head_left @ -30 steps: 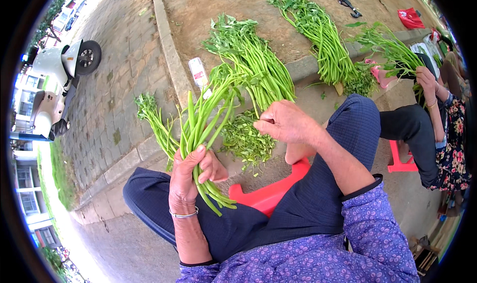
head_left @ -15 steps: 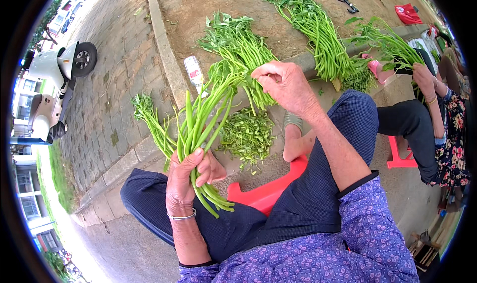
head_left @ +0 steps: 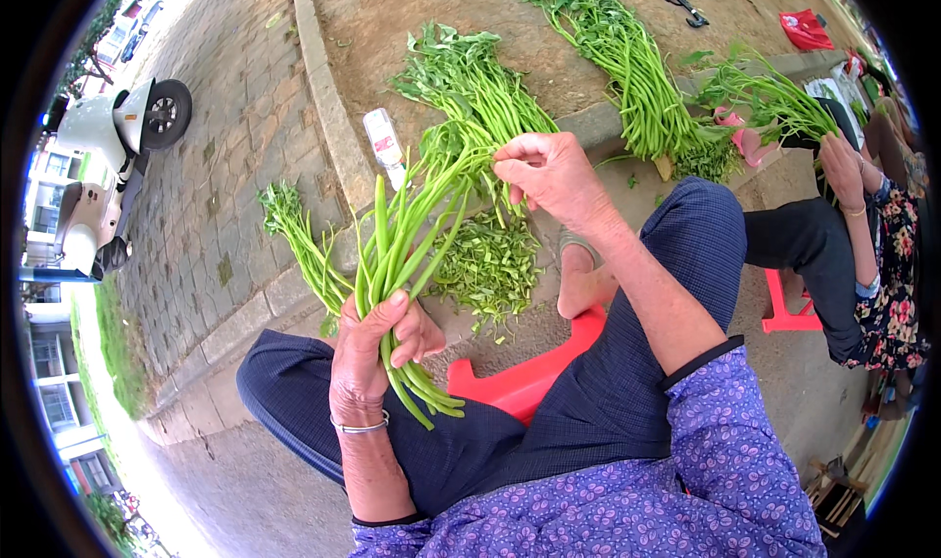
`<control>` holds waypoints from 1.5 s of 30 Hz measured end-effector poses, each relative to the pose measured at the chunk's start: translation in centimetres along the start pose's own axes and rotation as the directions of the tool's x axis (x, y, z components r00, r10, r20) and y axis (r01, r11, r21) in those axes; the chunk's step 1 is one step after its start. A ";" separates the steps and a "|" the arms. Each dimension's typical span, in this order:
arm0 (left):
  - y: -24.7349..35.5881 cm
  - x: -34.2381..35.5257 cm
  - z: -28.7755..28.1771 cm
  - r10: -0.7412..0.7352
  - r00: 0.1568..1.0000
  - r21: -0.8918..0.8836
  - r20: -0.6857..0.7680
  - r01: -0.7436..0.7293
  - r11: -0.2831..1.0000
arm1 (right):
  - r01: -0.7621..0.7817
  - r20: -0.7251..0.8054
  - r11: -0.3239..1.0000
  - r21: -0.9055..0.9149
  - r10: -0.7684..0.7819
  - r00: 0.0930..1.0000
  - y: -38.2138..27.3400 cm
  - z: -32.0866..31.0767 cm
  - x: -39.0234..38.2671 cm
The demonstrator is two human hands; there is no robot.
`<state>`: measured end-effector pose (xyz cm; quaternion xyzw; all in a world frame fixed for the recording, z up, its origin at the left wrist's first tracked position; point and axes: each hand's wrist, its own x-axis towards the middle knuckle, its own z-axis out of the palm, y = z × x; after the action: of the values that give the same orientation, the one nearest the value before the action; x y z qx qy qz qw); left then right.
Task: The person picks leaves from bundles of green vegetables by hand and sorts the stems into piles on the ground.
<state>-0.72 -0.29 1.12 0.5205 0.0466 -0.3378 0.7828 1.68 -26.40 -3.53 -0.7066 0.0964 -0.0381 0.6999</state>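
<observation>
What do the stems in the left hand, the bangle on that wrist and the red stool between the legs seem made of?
Stems: fresh plant matter, smooth and slightly glossy, judging by their bright green and varying thickness. Bangle: probably metal, polished, from its silvery shine. Stool: likely moulded plastic, smooth, given its even red colour and rounded edges.

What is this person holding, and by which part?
The left hand grips a bunch of green stems near its lower end. The right hand is at the leafy end, its grip unclear.
</observation>
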 end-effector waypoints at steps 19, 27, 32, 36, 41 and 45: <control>0.4 -0.2 0.4 -0.001 1.000 0.019 0.011 0.000 1.000 | -0.034 0.099 0.999 0.040 0.030 0.995 0.0 -0.4 0.2; 0.4 -0.3 0.2 -0.001 1.000 0.025 -0.024 0.002 1.000 | 0.132 -0.139 0.970 -0.204 -0.162 0.977 1.5 -0.6 1.9; 0.5 -0.3 -0.3 0.002 0.999 -0.032 -0.048 -0.004 0.999 | 0.062 -0.014 0.997 -0.037 -0.062 0.998 0.9 -1.1 1.9; 0.6 -0.3 -0.5 0.001 1.000 0.030 -0.028 0.000 1.000 | 0.111 0.075 0.952 -0.286 -0.093 0.993 1.9 -0.4 0.8; 0.4 -0.2 -0.5 0.003 1.000 0.045 -0.019 -0.002 0.999 | 0.290 -0.154 0.904 -0.313 -0.350 0.924 2.5 0.9 0.7; 0.5 -0.4 0.0 0.003 1.000 0.029 -0.029 -0.003 1.000 | 0.135 -0.165 0.974 -0.181 -0.165 0.972 2.3 1.1 0.7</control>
<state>-0.73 0.00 1.67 0.5365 0.0522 -0.3297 0.7751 2.34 -25.47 -5.92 -0.7623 0.1081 -0.1462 0.6212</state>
